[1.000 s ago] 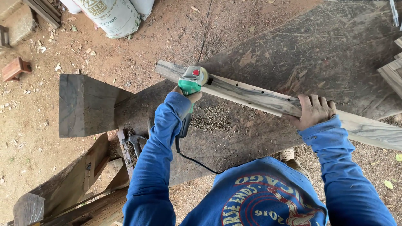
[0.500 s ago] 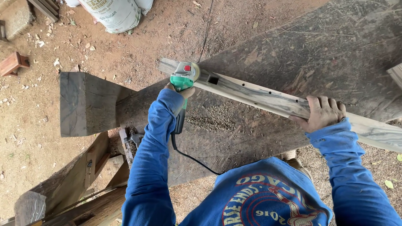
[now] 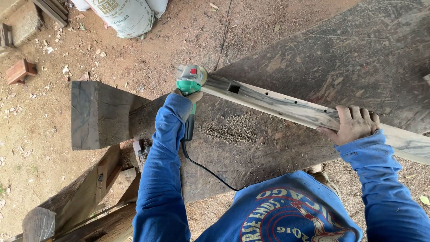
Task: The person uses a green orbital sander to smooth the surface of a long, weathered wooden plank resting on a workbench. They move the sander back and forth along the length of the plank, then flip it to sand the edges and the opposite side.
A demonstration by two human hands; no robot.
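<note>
Your left hand (image 3: pixel 190 95) has slid the green angle grinder (image 3: pixel 191 80) out to the left end of the long grey weathered wooden slat (image 3: pixel 286 105), fingers wrapped around the body. Your right hand (image 3: pixel 354 124) clamps the slat near the right edge of the rough dark plank bench (image 3: pixel 358 58); sawdust (image 3: pixel 230 130) lies below it.

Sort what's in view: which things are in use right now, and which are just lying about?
In use: green angle grinder, left hand, wooden rail, right hand, workbench slab.
Lying about: white sack, red brick, timber block.
</note>
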